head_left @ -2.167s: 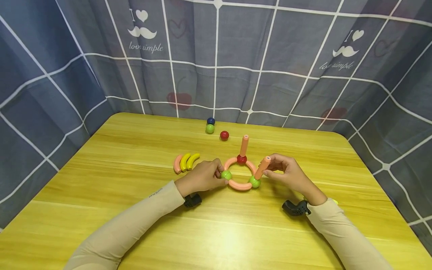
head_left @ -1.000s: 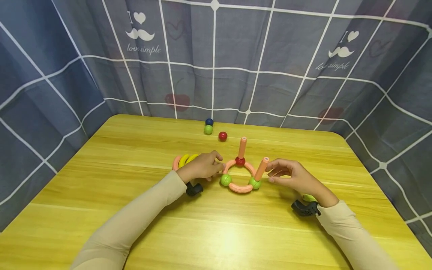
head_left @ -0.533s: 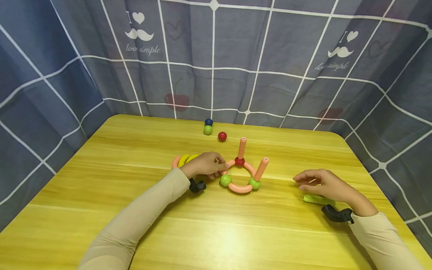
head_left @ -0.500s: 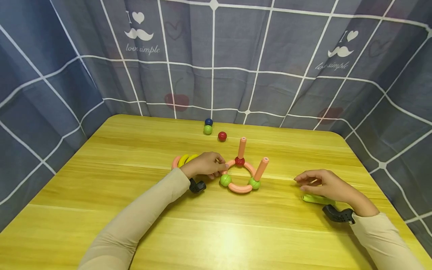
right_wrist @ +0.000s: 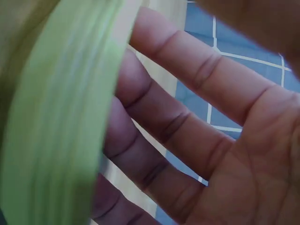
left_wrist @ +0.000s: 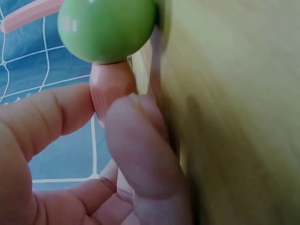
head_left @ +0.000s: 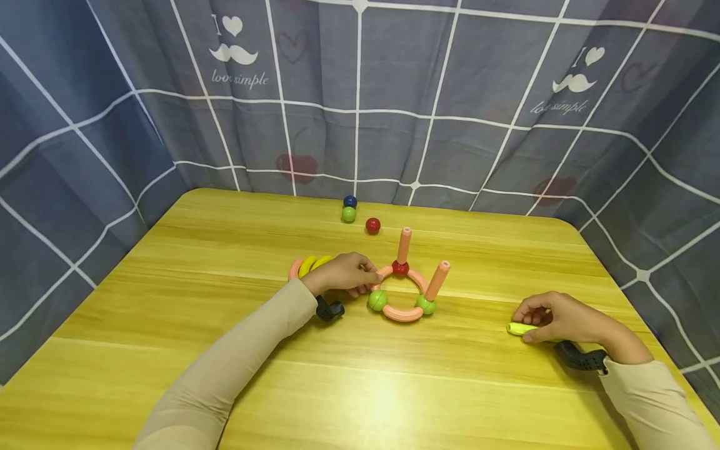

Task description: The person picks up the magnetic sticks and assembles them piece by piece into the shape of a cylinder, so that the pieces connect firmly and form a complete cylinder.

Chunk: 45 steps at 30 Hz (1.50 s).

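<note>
A ring of curved pink magnetic rods joined by balls lies on the table, with one red ball (head_left: 400,268) and two green balls (head_left: 378,300). Straight pink rods (head_left: 404,245) stand up from the red ball and the right green ball (head_left: 426,305). My left hand (head_left: 347,273) pinches the ring's left curved pink rod (left_wrist: 110,84) between thumb and finger, close to the green ball (left_wrist: 107,28). Off to the right, my right hand (head_left: 568,319) holds a ridged yellow-green rod (right_wrist: 61,117), thumb in front and fingers behind; most of it is hidden by the hand in the head view.
Behind the ring sit a loose red ball (head_left: 373,225), a green ball (head_left: 349,214) and a blue ball (head_left: 350,201). Curved yellow rods (head_left: 307,265) and a pink one (head_left: 295,269) lie partly behind my left hand. A grey checked curtain (head_left: 315,137) surrounds the table's back and sides.
My right hand has left the upright pink rod, moved right and taken hold of the yellow-green rod. My left hand let go near the green ball and now pinches the curved pink rod.
</note>
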{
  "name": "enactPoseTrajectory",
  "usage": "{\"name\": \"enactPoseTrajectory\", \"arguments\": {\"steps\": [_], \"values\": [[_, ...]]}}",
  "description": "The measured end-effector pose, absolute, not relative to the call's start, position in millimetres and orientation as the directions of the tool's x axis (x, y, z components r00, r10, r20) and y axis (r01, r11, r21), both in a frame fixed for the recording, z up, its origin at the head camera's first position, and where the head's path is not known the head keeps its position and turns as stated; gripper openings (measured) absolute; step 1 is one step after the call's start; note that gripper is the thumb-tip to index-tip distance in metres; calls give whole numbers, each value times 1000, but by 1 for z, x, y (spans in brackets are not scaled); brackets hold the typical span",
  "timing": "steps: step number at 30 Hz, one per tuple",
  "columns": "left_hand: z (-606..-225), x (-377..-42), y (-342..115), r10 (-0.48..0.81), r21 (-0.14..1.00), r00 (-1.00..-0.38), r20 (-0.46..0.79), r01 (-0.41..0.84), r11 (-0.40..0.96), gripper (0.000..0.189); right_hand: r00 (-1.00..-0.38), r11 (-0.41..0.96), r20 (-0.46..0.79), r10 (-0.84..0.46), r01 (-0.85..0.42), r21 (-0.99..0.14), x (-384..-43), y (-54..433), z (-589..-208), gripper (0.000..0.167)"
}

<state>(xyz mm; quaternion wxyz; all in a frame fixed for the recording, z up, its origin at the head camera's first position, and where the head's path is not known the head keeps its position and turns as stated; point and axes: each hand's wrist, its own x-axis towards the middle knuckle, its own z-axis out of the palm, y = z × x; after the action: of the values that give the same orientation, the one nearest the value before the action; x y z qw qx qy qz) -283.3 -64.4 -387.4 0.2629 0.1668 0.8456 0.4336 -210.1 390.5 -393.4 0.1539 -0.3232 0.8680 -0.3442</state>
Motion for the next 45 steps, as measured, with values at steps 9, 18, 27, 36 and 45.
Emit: {"name": "enactPoseTrajectory", "arguments": {"steps": [9, 18, 27, 36, 45], "values": [[-388, -284, -69, 535, 836, -773, -341, 10, 549, 25, -743, 515, 49, -667, -507, -691, -210, 367, -388, 20], [-390, -284, -74, 559, 859, -745, -365, -37, 511, 26, -693, 340, 198, -693, -556, -758, -204, 326, -383, 27], [-392, -284, -76, 548, 863, -758, -354, -38, 504, 31, -673, 177, 313, -670, -554, -814, -198, 282, -385, 28], [-397, -284, -79, 559, 882, -756, -341, -50, 469, 32, -692, 89, 349, -632, -512, -854, -189, 247, -389, 23], [-399, -286, -80, 560, 881, -756, -338, -46, 471, 32, -766, 133, 388, -513, -517, -845, -186, 207, -389, 20]]}}
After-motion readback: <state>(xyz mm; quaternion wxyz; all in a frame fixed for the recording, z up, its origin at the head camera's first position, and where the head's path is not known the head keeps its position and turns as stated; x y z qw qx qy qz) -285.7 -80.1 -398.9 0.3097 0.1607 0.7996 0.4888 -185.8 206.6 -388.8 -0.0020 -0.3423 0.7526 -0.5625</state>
